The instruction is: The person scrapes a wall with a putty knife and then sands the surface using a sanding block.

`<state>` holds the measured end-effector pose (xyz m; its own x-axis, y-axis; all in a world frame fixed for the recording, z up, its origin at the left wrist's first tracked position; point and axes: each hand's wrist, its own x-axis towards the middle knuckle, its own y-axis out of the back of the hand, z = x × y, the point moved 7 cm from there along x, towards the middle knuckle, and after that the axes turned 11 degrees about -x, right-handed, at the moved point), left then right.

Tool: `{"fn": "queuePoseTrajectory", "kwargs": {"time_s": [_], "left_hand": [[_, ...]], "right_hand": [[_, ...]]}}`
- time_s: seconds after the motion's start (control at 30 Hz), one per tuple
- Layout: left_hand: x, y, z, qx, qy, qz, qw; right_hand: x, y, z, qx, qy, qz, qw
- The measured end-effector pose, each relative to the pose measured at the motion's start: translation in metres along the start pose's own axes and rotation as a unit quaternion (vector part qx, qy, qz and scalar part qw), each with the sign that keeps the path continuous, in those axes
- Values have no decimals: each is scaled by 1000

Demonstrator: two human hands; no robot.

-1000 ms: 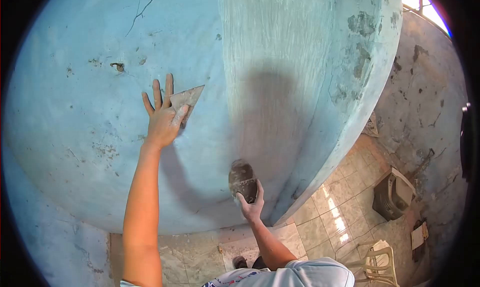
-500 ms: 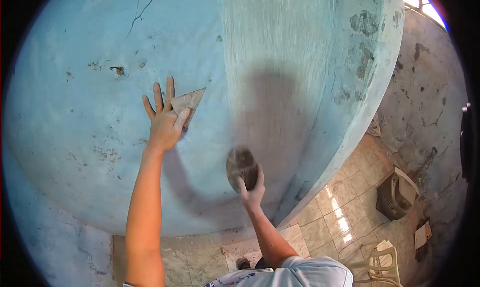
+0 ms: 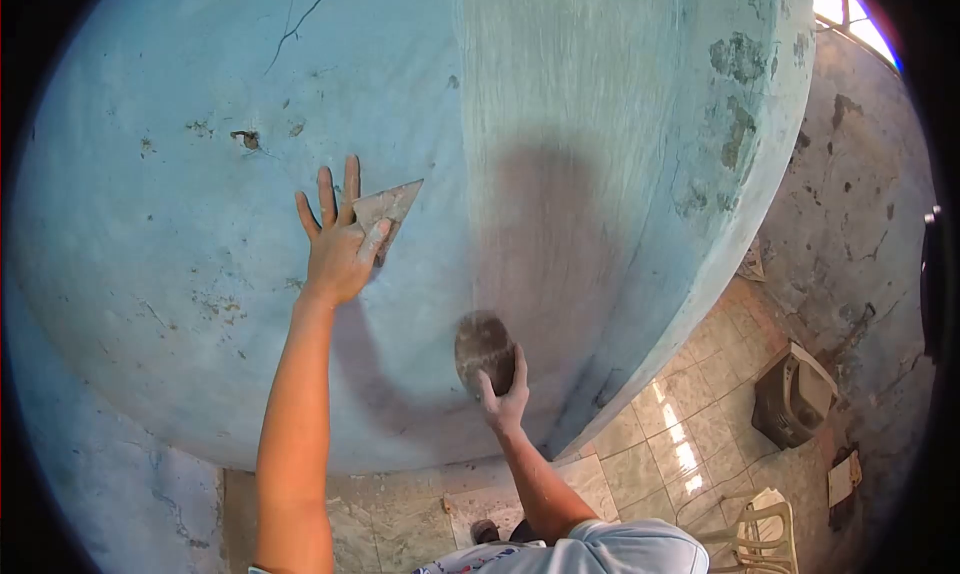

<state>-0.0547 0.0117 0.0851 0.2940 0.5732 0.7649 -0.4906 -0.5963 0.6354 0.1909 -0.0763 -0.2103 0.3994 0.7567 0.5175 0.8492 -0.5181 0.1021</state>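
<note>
My left hand [image 3: 340, 259] rests on the blue wall [image 3: 220, 234], three fingers spread against it. Its thumb and index finger pinch a triangular metal scraper [image 3: 388, 206] with its tip pointing up and right. Lower and to the right, my right hand [image 3: 507, 402] grips an oval dark rubbing block [image 3: 484, 346], thumb and a finger around its lower part. The block is against the wall, near the bottom of a paler, streaked vertical band [image 3: 560, 64]. Part of the block's lower edge is hidden by my fingers.
The wall has a crack at the top left, a small hole [image 3: 247, 139], and peeling patches near its right corner. On the tiled floor [image 3: 625, 444] at the right stand a dark boxy appliance [image 3: 795, 396] and a plastic chair [image 3: 765, 534]. A grey wall rises beyond.
The view has shifted slightly, moving the wall a little rightward in it. My right hand and the block have slid a short way down the wall. My left hand stays in place on it.
</note>
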Motion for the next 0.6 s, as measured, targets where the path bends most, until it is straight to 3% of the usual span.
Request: {"fn": "queuePoseTrajectory", "kwargs": {"time_s": [0.23,0.33,0.47,0.53,0.6], "left_hand": [[2,2,2,-1,-9,5,1000],[1,1,2,-6,-16,21,1000],[0,1,0,2,4,-21,1000],[2,1,0,5,12,-38,999],[0,0,-1,6,10,-42,999]], "right_hand": [[111,-2,-153,50,54,13,997],[136,-1,-187,39,110,69,991],[101,-1,-138,-12,109,82,991],[58,-4,-73,5,22,35,999],[13,1,-23,-8,11,15,1000]]}}
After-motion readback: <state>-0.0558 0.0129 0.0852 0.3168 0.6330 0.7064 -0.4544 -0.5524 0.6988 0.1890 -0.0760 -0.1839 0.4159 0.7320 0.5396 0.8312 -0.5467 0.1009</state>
